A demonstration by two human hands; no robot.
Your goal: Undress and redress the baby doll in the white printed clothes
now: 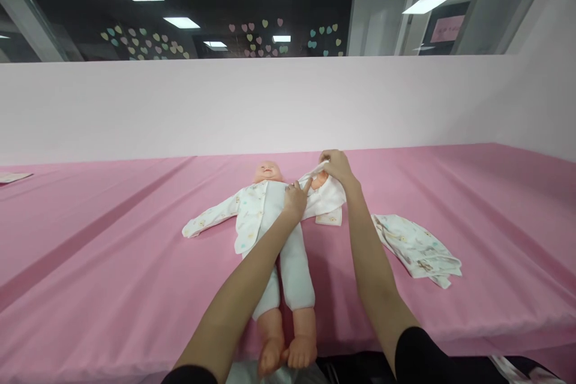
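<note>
A baby doll (270,171) lies on its back on the pink table (112,252), head away from me, bare feet at the near edge. It wears white trousers (292,264) and a printed white jacket (252,216), open at the front. My left hand (294,198) rests on the doll's chest with the forefinger stretched toward the doll's arm. My right hand (337,168) is closed on the jacket's sleeve (328,198), pinching the cloth up around the doll's bare arm (319,180).
A folded printed garment (418,246) lies on the table to the right of the doll. A low pale pink wall (270,102) runs along the table's far side. A flat pale item (13,177) sits at the far left edge.
</note>
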